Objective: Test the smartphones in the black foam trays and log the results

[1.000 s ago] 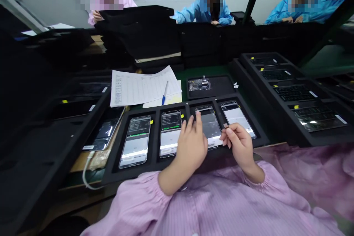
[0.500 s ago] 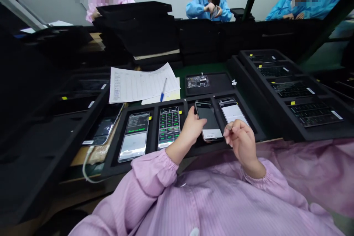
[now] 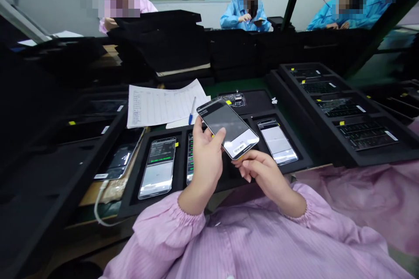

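My left hand (image 3: 209,150) is closed round a smartphone (image 3: 229,128), held tilted above the black foam tray (image 3: 222,178), thumb along its edge. The screen is dark on top and white below, with a barcode label near the bottom. My right hand (image 3: 258,170) is at the phone's lower end, fingers bent together at the edge; whatever they pinch is hidden. Right of them a phone with a white screen (image 3: 278,141) lies in its slot. Left lie a phone with green-lettered squares (image 3: 190,161), partly behind my left hand, and another lit phone (image 3: 158,168).
Behind the tray are a printed sheet (image 3: 157,102), a blue pen (image 3: 192,111) and a small tray with a bagged metal part (image 3: 238,97). Another phone tray (image 3: 327,126) stands right. A white cable (image 3: 98,209) hangs at left. Co-workers (image 3: 245,19) sit beyond stacked black trays (image 3: 170,48).
My left hand has lifted the smartphone out of its slot and tilted it. My right hand, which held a small roundish thing, has moved left to the phone's lower end.
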### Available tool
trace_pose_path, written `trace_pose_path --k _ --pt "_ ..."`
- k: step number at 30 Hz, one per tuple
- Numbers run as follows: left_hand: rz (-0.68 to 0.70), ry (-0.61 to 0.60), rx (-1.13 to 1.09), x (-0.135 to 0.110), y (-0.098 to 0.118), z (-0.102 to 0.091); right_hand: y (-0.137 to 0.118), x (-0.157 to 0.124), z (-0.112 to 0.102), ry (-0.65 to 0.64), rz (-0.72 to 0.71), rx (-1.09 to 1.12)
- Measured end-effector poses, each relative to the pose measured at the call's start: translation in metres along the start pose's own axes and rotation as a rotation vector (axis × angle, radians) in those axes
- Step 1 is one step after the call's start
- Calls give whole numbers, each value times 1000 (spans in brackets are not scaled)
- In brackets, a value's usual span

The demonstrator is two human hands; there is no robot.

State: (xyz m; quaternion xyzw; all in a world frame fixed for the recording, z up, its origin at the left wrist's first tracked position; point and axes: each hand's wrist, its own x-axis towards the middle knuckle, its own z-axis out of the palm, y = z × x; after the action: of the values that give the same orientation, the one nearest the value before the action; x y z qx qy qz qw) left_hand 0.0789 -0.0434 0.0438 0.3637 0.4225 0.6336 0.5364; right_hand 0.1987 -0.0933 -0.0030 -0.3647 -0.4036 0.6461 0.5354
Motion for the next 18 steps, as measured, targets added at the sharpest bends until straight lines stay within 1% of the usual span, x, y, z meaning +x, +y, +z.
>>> trace_pose_path --k 4,7,9,11,13,14,15,16,17,18 --pt "240 -23 120 -7 -1 -5 -2 3 7 67 -61 -152" --pt "421 31 196 -12 -1 -7 -5 7 14 93 -105 -254" --pt "464 63 189 -12 0 -10 -7 9 19 60 -147 -274" --pt "451 85 130 -9 3 -15 -12 12 21 -21 -199 -299" --pt "457 143 44 -2 10 -23 -21 21 17 -121 -243 -393" --pt "480 188 3 2 15 -28 -28 29 13 -149 -247 -479" --pt "506 234 -31 5 19 -33 -35 39 6 -137 -227 -597" --pt "524 270 -55 9 24 -37 -44 52 -1 -90 -191 -728" --pt "528 290 -71 11 27 -42 -53 67 -10 -1 -139 -867" --pt "511 290 -78 12 29 -45 -62 84 -19 130 -75 -1016"
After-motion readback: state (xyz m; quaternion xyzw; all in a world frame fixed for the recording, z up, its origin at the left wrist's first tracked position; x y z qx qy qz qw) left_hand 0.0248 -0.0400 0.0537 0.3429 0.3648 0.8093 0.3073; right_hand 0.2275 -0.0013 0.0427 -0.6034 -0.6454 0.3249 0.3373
